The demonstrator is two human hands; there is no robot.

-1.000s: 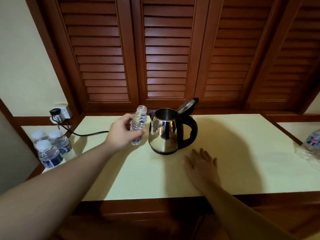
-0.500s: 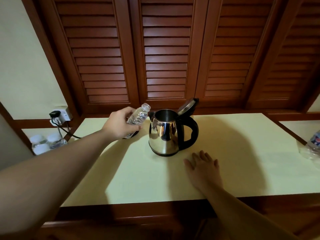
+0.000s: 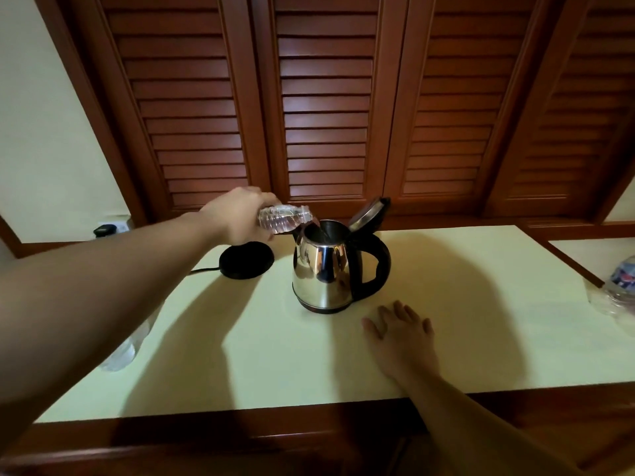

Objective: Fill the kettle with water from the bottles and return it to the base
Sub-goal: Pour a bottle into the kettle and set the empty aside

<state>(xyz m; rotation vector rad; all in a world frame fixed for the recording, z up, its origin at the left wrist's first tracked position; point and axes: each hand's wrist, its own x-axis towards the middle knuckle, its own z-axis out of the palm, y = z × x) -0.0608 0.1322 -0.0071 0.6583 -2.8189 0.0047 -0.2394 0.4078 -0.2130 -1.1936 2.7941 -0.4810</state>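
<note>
A steel kettle (image 3: 323, 273) with a black handle stands mid-table, its lid (image 3: 369, 209) tipped open at the back. My left hand (image 3: 237, 218) grips a clear water bottle (image 3: 283, 219) held nearly on its side, its mouth over the kettle's opening. The round black base (image 3: 246, 264) lies on the table left of the kettle, under my left hand, with its cord running left. My right hand (image 3: 400, 333) rests flat on the table in front of the kettle, fingers apart, holding nothing.
The pale table (image 3: 481, 321) has a wooden front edge. Another bottle (image 3: 622, 290) lies at the far right edge. A bottle (image 3: 120, 355) shows below my left forearm. A wall socket with a plug (image 3: 106, 230) sits at back left. Louvred wooden doors stand behind.
My left hand lifted the bottle from beside the kettle and tipped it from upright to nearly horizontal over the opening. The base came into view. My right hand stayed put.
</note>
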